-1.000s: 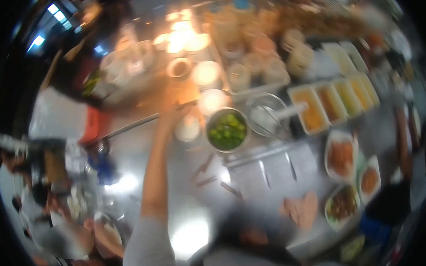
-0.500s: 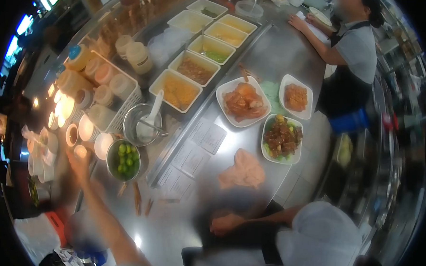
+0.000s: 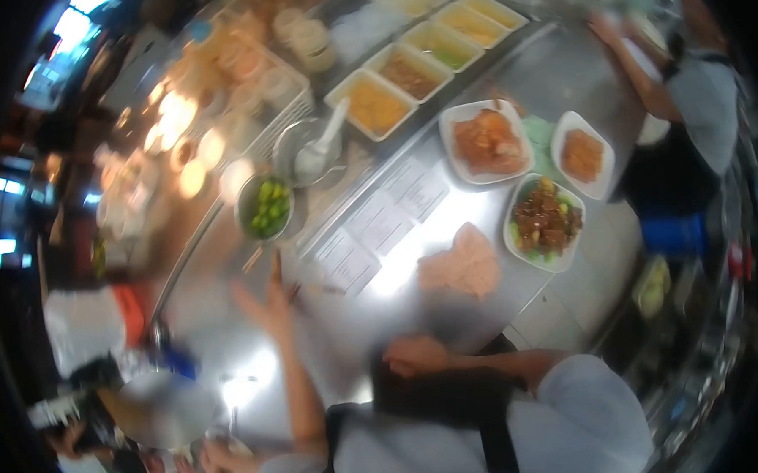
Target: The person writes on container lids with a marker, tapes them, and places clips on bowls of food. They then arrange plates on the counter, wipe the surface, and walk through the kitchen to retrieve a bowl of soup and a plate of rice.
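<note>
My left hand (image 3: 266, 309) is over the steel counter (image 3: 211, 309), blurred by motion. Its fingers look spread, and I see nothing held in it. Just beyond its fingertips lies a slim brown stick-like utensil (image 3: 276, 264). A metal bowl of small green limes (image 3: 268, 208) stands a little further off. In front of the dark apron (image 3: 444, 398), my right hand (image 3: 416, 356) is curled closed; no object shows in it. A crumpled pinkish cloth (image 3: 462, 261) lies on the counter past that hand.
Three white dishes hold food: reddish-brown pieces (image 3: 489, 144), fried slices (image 3: 581, 156) and glazed chunks on greens (image 3: 546, 223). Printed slips (image 3: 379, 224) lie by tubs of ingredients (image 3: 372, 108). A ladle (image 3: 319, 154) rests in a pot. A co-worker (image 3: 698, 107) stands far right; others' hands (image 3: 225, 458) show bottom left.
My left hand has come back from the white cups toward me, over the counter. My right hand remains closed near the apron. The whole view has shifted and turned.
</note>
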The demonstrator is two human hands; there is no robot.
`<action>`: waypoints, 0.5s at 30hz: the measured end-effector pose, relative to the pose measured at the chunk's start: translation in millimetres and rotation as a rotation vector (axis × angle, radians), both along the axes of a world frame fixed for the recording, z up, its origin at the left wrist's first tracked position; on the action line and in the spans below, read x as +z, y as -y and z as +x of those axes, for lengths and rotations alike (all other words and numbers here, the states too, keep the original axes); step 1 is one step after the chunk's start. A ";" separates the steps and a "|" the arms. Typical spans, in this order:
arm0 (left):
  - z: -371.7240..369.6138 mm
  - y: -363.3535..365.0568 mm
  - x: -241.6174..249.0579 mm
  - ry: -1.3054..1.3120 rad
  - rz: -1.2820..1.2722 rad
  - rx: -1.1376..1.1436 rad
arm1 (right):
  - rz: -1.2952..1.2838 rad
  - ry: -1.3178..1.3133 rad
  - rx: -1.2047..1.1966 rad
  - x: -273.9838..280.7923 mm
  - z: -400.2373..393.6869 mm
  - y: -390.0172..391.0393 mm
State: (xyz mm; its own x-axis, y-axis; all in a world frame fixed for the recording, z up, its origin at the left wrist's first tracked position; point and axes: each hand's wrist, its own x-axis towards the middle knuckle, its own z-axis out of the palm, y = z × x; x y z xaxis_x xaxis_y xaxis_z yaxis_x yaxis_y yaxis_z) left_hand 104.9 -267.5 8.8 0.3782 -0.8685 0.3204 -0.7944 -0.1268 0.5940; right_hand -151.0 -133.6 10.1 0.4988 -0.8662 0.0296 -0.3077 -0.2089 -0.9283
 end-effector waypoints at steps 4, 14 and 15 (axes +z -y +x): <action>-84.5 -153.8 -12.0 0.418 0.339 -0.315 | -0.146 0.005 -0.078 2.2 2.6 3.1; -109.7 -187.6 6.9 0.270 0.261 -0.284 | -0.107 -0.028 -0.008 1.5 6.7 -2.9; -110.5 -189.6 6.3 0.259 0.257 -0.279 | -0.111 -0.038 -0.002 2.4 5.6 -5.2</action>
